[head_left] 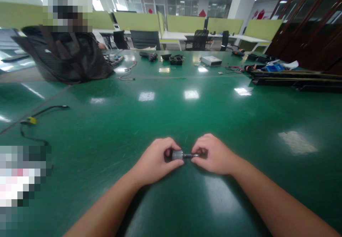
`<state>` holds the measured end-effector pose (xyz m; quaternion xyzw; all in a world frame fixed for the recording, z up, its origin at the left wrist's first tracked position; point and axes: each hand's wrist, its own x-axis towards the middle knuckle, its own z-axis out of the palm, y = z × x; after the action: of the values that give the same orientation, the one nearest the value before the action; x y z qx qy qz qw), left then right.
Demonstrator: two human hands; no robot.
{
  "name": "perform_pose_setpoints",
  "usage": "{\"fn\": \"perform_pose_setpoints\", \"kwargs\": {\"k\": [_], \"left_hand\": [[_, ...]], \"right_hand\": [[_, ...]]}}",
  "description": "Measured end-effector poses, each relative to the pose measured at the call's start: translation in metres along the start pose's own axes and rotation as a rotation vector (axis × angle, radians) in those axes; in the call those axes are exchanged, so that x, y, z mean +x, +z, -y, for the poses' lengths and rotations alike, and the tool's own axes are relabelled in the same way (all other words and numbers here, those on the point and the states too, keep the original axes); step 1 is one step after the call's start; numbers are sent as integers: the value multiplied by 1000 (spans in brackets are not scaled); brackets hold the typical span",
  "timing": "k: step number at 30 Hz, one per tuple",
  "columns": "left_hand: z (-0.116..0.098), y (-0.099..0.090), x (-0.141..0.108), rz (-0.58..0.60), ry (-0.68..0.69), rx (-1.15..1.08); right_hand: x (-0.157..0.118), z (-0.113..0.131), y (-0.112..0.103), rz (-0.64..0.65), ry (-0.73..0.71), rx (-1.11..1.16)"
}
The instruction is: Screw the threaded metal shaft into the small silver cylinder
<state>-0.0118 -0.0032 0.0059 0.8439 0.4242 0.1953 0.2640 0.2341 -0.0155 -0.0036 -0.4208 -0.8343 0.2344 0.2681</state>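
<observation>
A small grey metal cylinder with a thin shaft (pixel 177 155) lies sideways between my two hands, low over the green tabletop or resting on it; I cannot tell which. My left hand (pixel 157 160) curls around the thick end, with the thumb on the near side and the index finger on the far side. The shaft points right, and its tip sits between the thumb and fingers of my right hand (pixel 213 155), which are closed on it. Its exact kind is too small to make out.
A large dark bag (pixel 72 57) stands at the back left. A black cable with a yellow tag (pixel 32 120) lies at left. Toward the far edge are black parts (pixel 176 59), a white box (pixel 211 61) and long dark strips (pixel 296 80). A blurred-out item sits at lower left.
</observation>
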Motion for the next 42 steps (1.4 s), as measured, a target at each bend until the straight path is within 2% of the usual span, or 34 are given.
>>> {"fn": "perform_pose_setpoints", "kwargs": {"k": [22, 25, 29, 33, 42], "left_hand": [[0, 0, 0, 3, -13, 9], [0, 1, 0, -3, -10, 9], [0, 1, 0, -16, -4, 17], [-1, 1, 0, -14, 3, 26], [-5, -2, -1, -13, 26, 21]], "right_hand": [[-5, -14, -17, 56, 53, -76], [-4, -12, -14, 50, 44, -58], [0, -5, 0, -20, 30, -16], [3, 3, 11, -42, -38, 86], [3, 2, 12, -19, -30, 77]]}}
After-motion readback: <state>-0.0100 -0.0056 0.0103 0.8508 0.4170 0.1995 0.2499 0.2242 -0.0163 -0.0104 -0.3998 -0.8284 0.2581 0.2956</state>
